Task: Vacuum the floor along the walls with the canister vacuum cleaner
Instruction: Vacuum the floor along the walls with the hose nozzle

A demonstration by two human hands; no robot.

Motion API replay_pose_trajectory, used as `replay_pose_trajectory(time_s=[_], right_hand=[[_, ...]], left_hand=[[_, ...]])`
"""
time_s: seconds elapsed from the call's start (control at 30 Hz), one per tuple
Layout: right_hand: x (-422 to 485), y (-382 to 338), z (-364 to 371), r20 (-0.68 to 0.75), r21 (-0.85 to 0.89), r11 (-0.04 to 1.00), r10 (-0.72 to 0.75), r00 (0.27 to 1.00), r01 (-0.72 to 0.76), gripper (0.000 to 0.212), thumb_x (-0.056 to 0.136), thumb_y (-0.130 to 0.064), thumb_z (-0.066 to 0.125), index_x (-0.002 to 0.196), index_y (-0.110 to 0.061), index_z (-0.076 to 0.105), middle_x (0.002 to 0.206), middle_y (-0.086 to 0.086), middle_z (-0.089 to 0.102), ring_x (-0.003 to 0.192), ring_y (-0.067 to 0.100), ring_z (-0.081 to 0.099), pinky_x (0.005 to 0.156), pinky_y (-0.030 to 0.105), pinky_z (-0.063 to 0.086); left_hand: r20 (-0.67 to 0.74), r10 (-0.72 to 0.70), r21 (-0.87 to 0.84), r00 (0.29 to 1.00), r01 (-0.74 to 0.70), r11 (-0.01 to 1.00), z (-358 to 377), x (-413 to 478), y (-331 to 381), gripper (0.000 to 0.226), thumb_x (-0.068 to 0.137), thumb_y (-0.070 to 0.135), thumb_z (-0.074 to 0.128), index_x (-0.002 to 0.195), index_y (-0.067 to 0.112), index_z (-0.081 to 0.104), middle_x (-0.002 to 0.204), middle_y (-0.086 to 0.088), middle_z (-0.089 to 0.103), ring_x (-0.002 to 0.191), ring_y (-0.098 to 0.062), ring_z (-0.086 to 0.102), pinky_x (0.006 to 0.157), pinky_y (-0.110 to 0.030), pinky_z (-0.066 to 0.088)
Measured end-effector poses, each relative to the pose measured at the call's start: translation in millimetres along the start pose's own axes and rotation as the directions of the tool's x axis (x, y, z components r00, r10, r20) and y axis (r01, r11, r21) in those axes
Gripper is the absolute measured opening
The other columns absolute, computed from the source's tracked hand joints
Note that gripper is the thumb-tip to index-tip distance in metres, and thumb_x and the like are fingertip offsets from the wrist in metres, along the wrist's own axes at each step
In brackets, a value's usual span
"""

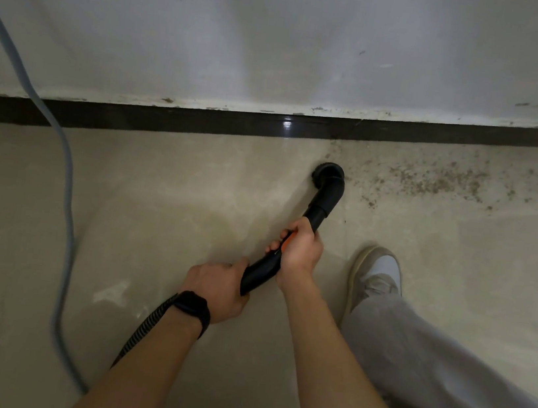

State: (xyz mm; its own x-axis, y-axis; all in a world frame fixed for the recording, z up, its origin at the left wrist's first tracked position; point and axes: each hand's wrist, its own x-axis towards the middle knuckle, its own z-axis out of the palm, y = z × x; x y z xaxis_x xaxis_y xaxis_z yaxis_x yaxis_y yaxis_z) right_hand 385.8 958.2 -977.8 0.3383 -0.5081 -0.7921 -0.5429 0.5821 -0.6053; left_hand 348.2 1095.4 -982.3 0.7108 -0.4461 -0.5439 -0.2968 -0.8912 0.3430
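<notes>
Both hands grip the black vacuum wand (293,245), left hand (219,287) behind right hand (299,249), steering its nozzle (328,174) toward grit (436,182) beside the baseboard (168,120).

A black vacuum tube (326,194), showing an orange patch (288,241), is crossing the beige floor (156,205); brown speckles (436,182) are dotting its upper right beneath a dark brown baseboard (168,120) and white wall (284,33).

no readable text, no labels or brands, no numbers or signs (surfaces all unmarked)
</notes>
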Motion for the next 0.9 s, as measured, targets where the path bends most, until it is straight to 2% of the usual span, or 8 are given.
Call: replay_pose_trajectory(time_s=[0.53,0.8,0.9], right_hand=[[24,-37,14,0.051,-0.008,1.0,-0.013,0.999,0.013,0.01,0.081,-0.009,0.054,0.088,-0.011,0.047,0.056,0.002,0.047,0.04,0.02,0.04,0.043,0.027,0.04],[20,-35,29,0.08,-0.083,0.996,-0.021,0.997,0.028,0.005,0.083,-0.011,0.053,0.088,-0.01,0.051,0.057,0.002,0.05,0.042,0.02,0.044,0.045,0.028,0.043],[10,-23,43,0.094,-0.104,0.994,-0.019,0.995,0.029,0.006,0.084,-0.012,0.053,0.089,-0.009,0.051,0.062,0.005,0.05,0.041,0.02,0.044,0.044,0.028,0.043]], left_hand=[[-0.027,-0.017,-0.021,0.999,0.017,1.0,-18,38,12,0.033,0.088,0.041,0.053,0.115,0.024,0.045,0.098,-0.001,0.066,0.085,-0.027,0.064,0.064,-0.029,0.039],[-0.047,-0.118,-0.162,0.992,0.109,0.981,-17,29,4,0.027,0.088,0.04,0.054,0.11,0.026,0.046,0.093,0.002,0.066,0.077,-0.023,0.063,0.062,-0.027,0.046],[-0.038,-0.157,-0.203,0.987,0.146,0.968,-16,17,-12,0.025,0.086,0.039,0.055,0.107,0.029,0.047,0.088,0.002,0.065,0.07,-0.022,0.057,0.06,-0.027,0.045]])
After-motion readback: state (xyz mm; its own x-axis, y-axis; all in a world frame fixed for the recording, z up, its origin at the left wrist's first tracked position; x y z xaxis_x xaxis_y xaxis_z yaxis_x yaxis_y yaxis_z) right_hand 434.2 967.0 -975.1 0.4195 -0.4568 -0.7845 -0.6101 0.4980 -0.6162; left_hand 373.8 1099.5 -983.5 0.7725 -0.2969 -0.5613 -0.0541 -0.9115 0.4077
